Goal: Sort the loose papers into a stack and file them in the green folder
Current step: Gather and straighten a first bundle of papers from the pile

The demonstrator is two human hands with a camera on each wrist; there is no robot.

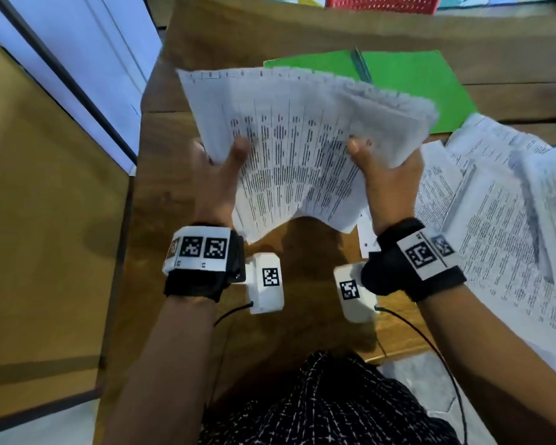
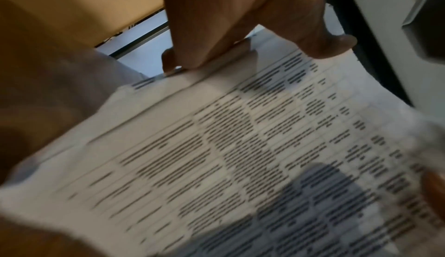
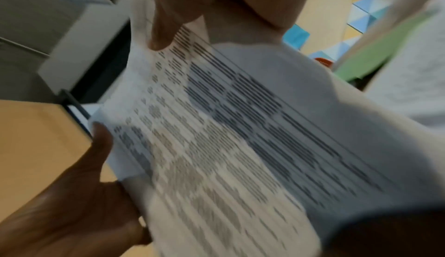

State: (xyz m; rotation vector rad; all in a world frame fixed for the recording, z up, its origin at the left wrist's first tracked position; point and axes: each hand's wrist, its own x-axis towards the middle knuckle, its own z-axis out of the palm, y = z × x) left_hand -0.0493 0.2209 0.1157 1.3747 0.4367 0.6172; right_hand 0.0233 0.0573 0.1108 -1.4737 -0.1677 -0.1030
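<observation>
A thick stack of printed white papers [image 1: 302, 139] is held up above the wooden table, its sheets fanned at the top edge. My left hand [image 1: 219, 168] grips the stack's left edge, thumb on the front sheet. My right hand [image 1: 385, 168] grips its right side the same way. The left wrist view shows the stack [image 2: 240, 147] with my left hand [image 2: 240, 38] curled over its edge. The right wrist view shows the stack [image 3: 240, 128] pinched by my right hand [image 3: 192, 14]. The green folder [image 1: 414, 81] lies open on the table behind the stack, partly hidden by it.
More loose printed papers [image 1: 501, 220] lie spread over the table's right side. A red basket [image 1: 382, 3] stands at the far edge. The wooden table [image 1: 174, 187] ends on the left beside a tan panel [image 1: 45, 220]. Cables trail from my wrists.
</observation>
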